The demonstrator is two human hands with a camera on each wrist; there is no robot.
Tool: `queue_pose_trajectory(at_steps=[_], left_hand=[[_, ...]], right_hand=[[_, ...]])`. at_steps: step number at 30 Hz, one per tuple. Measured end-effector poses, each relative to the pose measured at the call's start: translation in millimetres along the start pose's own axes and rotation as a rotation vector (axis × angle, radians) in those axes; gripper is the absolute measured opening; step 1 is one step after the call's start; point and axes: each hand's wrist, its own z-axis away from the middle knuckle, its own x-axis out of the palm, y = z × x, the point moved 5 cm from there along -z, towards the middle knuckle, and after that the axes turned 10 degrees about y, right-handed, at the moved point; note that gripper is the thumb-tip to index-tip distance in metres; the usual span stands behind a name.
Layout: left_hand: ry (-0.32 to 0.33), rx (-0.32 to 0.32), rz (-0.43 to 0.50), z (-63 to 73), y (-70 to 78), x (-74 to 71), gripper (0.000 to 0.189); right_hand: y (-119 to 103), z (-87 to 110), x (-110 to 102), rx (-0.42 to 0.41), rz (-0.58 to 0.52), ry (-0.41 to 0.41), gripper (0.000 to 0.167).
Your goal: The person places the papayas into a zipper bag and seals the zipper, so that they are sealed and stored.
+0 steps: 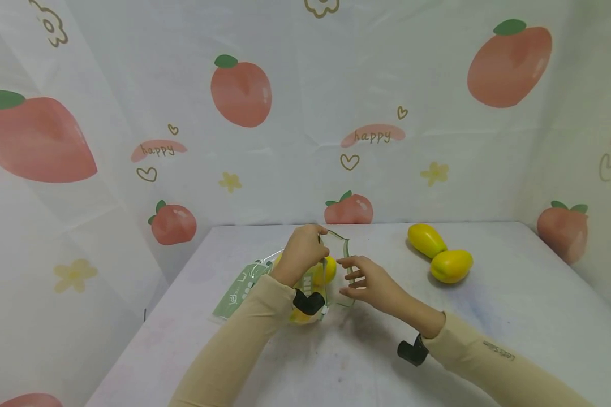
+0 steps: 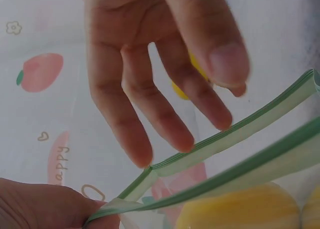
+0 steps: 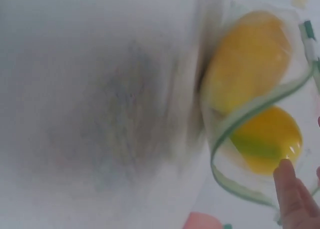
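A clear zip bag with green edging (image 1: 351, 265) lies tilted, its mouth spread toward the right. Yellow mango-shaped fruits (image 3: 250, 59) are inside it, seen through the plastic. My left hand (image 1: 301, 251) pinches the far upper corner of the mouth between thumb and fingers, which the left wrist view shows at lower left. My right hand (image 1: 369, 282) faces the mouth with fingers spread and bent a little, holding nothing. In the left wrist view its fingertips (image 2: 182, 141) are right at the green rim (image 2: 240, 126). My left forearm hides part of the bag.
Two more yellow fruits (image 1: 450, 265) lie at the back right of the white tabletop (image 1: 489, 328). A green printed plastic panel (image 1: 239, 294) shows left of my left forearm. A peach-patterned cloth (image 1: 295, 152) hangs behind the table and along its sides.
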Motion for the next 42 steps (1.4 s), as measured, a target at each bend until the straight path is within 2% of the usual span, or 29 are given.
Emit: queue_pose_trajectory(at_steps=[7, 15, 19, 24, 30, 36, 42], left_hand=[[-0.003, 0.001, 0.005, -0.6, -1.2, 0.5, 0.046], [-0.004, 0.004, 0.013, 0.5, -1.5, -1.5, 0.046], [-0.003, 0.007, 0.009, 0.4, -1.8, -1.6, 0.045], [-0.005, 0.002, 0.018, 0.1, -2.7, -1.1, 0.046], [-0.004, -0.008, 0.014, 0.1, -3.2, -1.2, 0.045], [-0.009, -0.01, 0.02, 0.3, -2.3, -1.6, 0.045], [-0.012, -0.015, 0.026, 0.8, -2.1, -1.0, 0.045]], right_hand=[[-3, -2.9, -31, -0.064, 0.028, 0.081, 0.051], [-7, -4.5, -84, -0.069, 0.026, 0.202, 0.048], [-7, -1.1, -113, -0.078, 0.083, 0.286, 0.047], [2, 4.5, -142, -0.017, 0.158, 0.343, 0.05], [19, 10.7, -165, 0.045, 0.191, 0.384, 0.056], [37, 20.0, -178, 0.133, 0.189, 0.418, 0.06], [59, 28.7, -182, 0.226, 0.194, 0.405, 0.066]])
